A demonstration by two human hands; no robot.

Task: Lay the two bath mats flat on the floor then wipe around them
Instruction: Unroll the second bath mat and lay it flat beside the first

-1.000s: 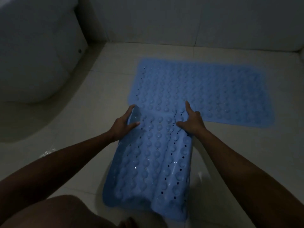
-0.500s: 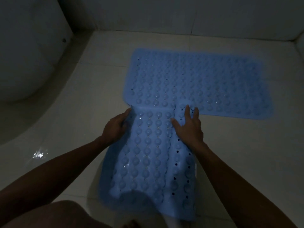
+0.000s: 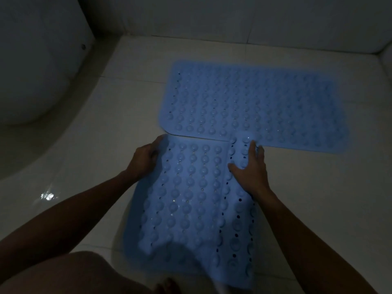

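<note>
Two blue studded bath mats lie on the pale tiled floor. The far mat [image 3: 265, 102] lies flat, crosswise, near the back wall. The near mat [image 3: 191, 198] runs lengthwise toward me; its right strip is raised in a ridge and its far right corner overlaps the far mat's near edge. My left hand [image 3: 144, 160] grips the near mat's far left corner, fingers curled round the edge. My right hand [image 3: 250, 166] lies flat with straight fingers on the raised right strip, pressing on it.
A white toilet bowl [image 3: 36, 66] stands at the left, its base curving along the floor. Tiled walls [image 3: 233, 18] close the back and the right corner. A wet glint [image 3: 47, 196] shows on the floor at the left. My knee [image 3: 70, 272] is at the bottom.
The near mat has slid forward and settled lower; its far edge now meets the far mat. My right hand went from gripping the edge to lying flat on it.
</note>
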